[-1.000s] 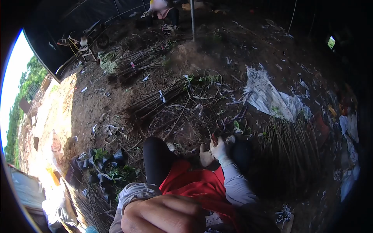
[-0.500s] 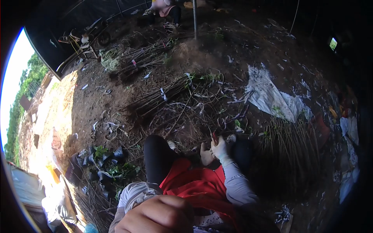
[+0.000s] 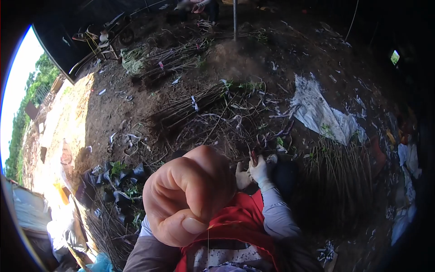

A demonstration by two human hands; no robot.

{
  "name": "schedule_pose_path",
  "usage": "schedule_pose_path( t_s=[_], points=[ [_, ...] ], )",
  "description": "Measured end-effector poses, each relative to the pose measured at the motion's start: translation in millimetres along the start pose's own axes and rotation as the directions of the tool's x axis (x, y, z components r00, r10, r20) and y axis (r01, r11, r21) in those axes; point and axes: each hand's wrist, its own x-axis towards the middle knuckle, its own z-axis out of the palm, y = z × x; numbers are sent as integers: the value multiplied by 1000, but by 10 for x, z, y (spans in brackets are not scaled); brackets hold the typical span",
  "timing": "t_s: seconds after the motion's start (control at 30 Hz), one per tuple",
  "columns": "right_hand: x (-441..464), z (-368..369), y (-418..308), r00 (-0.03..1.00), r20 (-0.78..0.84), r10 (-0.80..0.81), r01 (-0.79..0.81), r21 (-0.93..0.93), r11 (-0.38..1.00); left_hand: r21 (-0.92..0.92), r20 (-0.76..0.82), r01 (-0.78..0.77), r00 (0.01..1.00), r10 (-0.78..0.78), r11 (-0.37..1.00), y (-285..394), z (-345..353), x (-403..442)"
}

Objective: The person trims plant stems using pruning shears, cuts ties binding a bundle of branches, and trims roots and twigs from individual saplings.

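Close to the camera, my bare left hand (image 3: 188,195) is raised with curled fingers and the thumb pressed against them. A thin pale strand (image 3: 208,245) runs straight down from its fingertips. Lower and farther off, my right hand (image 3: 258,170), in a white glove, grips a small red-handled tool (image 3: 254,157) pointing up and away; its exact kind is too small to make out. Beside the glove is a tan shape (image 3: 242,177) I cannot identify. Red cloth (image 3: 231,213) covers my lap.
A bundle of thin stems (image 3: 181,109) tied with white lies ahead. More stems (image 3: 340,167) are at right by a white sheet (image 3: 317,106). Black bags with leafy plants (image 3: 122,181) stand left. A pole (image 3: 235,20) and another person (image 3: 199,9) are farther back.
My left hand has risen from low over my lap toward the camera and turned, its pinched fingers now showing. The right hand still holds the tool in nearly the same place.
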Motion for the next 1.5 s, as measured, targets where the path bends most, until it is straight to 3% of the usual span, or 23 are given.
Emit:
schedule_pose_path(
  t_s=[0.13,0.23,0.27,0.33,0.5,0.6,0.67,0.77,0.87,0.9,0.97,1.0,1.07,1.1,1.2,1.3,1.37,1.5],
  points=[
    [-75,-148,-274,999,22,31,-30,-82,996,8,27,-12,1000,11,1000,3,-13,2],
    [-55,-134,-222,1000,2,0,0,-107,994,-124,52,-104,992,111,987,-19,7,-26],
    [-49,-106,-198,1000,10,19,-18,-76,997,-209,117,-132,980,159,969,13,-13,-23],
    [-33,-72,-138,999,25,45,-44,-54,998,-464,311,-41,928,206,885,100,-26,-25],
    [-66,-91,-199,999,30,31,-28,-97,995,-170,361,-16,929,77,985,433,126,-111],
    [-89,-140,-314,1000,3,-6,7,-127,992,-165,245,-247,928,282,955,319,198,-291],
    [-111,-170,-342,997,49,58,-54,-82,995,-173,473,-177,848,239,969,379,91,-177],
    [-105,-163,-324,996,60,63,-60,-52,997,-87,401,-317,857,324,945,354,101,-182],
    [-126,-130,-309,1000,22,-18,20,-55,998,-104,423,-224,872,247,969,524,115,-164],
    [-113,-92,-229,999,24,-24,26,-54,998,-243,443,-285,818,368,927,563,61,-180],
    [-87,-66,-191,999,41,3,0,-57,998,-620,432,-336,608,666,709,591,-94,-214],
    [-110,-92,-213,998,54,13,-9,-76,997,-689,350,-369,585,731,624,637,-45,-163],
    [-118,-143,-315,997,72,31,-23,-108,994,-538,23,-628,656,755,562,731,-42,-224],
    [-109,-131,-297,995,87,55,-47,-89,995,-530,-9,-614,694,720,585,747,-89,-243],
    [-110,-90,-270,996,78,39,-28,-140,990,-95,301,-678,678,671,729,504,-38,-349],
    [-128,-54,-214,997,75,35,-27,-107,994,-227,519,-628,569,638,744,194,55,-210],
    [-138,-97,-286,995,85,53,-43,-117,992,-250,580,-747,394,713,617,89,93,-105],
    [-167,-175,-413,987,132,95,-87,-63,994,-70,402,-630,692,599,774,152,319,-233]
  ],
)
